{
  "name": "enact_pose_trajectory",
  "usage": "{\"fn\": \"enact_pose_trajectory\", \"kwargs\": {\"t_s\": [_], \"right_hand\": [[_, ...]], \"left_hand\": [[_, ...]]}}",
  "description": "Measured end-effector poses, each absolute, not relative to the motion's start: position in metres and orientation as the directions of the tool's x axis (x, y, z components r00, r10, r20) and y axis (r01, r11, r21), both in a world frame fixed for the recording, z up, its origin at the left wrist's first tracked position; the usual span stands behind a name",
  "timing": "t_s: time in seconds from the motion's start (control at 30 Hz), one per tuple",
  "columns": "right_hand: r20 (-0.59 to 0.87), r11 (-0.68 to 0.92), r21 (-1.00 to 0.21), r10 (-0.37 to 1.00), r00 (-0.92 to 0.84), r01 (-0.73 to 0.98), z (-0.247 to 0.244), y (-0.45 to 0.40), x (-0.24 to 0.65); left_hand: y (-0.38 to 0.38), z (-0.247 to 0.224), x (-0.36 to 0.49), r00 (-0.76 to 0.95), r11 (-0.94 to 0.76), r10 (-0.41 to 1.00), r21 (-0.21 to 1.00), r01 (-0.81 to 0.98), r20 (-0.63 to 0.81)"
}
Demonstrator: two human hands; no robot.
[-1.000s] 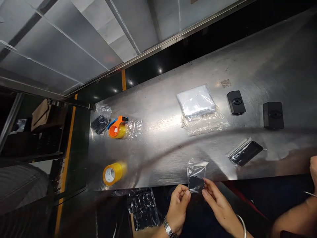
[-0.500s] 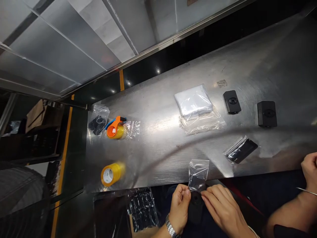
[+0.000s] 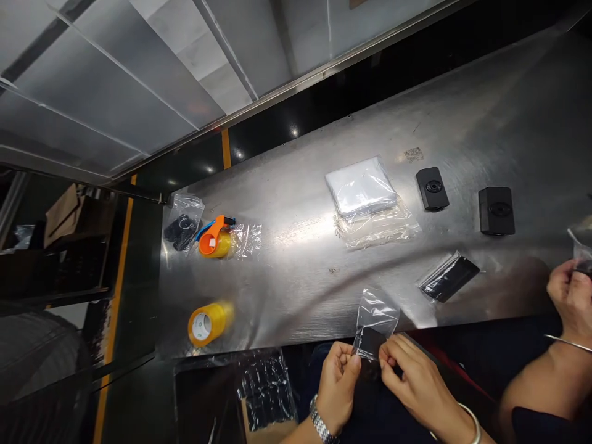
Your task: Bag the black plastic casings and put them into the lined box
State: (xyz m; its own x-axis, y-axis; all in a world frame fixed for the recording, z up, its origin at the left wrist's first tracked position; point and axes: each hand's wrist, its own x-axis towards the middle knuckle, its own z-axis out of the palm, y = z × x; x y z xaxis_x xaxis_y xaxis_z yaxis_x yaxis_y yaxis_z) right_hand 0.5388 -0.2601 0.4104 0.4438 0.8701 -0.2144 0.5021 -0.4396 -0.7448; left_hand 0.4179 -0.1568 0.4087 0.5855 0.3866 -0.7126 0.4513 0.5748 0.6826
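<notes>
My left hand pinches the left edge of a clear plastic bag at the front edge of the table. On the other side, the fingers of my right hand are closed on the bag's lower right edge. Inside the bag sits a black box-shaped device, its lower end dark and partly hidden between my hands. Beyond my right hand, a bagged black device lies on the table.
Two unwrapped black devices and a stack of clear bags lie farther back. On the left are a tape roll, an orange tape dispenser and a bag of dark items. A co-worker's hand holds a clear bag at right.
The black device has gone farther into the bag between my hands, and the bag now tilts right. The co-worker's hand has moved left, with a clear bag now showing in it.
</notes>
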Motion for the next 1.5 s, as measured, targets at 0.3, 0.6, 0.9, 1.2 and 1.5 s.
{"fn": "enact_pose_trajectory", "kwargs": {"t_s": [0.3,0.6,0.9,1.2,1.5], "right_hand": [[-0.226,-0.446,-0.836,0.81,0.541,0.319,0.404,-0.274,0.529],[-0.666,-0.49,-0.704,0.707,0.239,-0.514,0.392,-0.255,0.518],[-0.5,-0.498,-0.865,0.865,0.031,-0.054,0.391,-0.261,0.512],[-0.429,-0.402,-0.886,0.9,0.08,-0.232,0.403,-0.261,0.527],[-0.521,-0.372,-0.701,0.85,0.081,-0.608,0.387,-0.25,0.511]], "left_hand": [[-0.156,0.405,0.412,0.55,0.679,0.366,0.619,0.394,-0.751],[-0.148,0.408,0.404,0.554,0.665,0.31,0.593,0.454,-0.773],[-0.132,0.418,0.389,0.601,0.667,0.33,0.63,0.398,-0.728],[-0.134,0.433,0.382,0.741,0.515,0.148,0.691,0.507,-0.654],[-0.136,0.415,0.373,0.743,0.597,0.01,0.601,0.532,-0.669]]}}
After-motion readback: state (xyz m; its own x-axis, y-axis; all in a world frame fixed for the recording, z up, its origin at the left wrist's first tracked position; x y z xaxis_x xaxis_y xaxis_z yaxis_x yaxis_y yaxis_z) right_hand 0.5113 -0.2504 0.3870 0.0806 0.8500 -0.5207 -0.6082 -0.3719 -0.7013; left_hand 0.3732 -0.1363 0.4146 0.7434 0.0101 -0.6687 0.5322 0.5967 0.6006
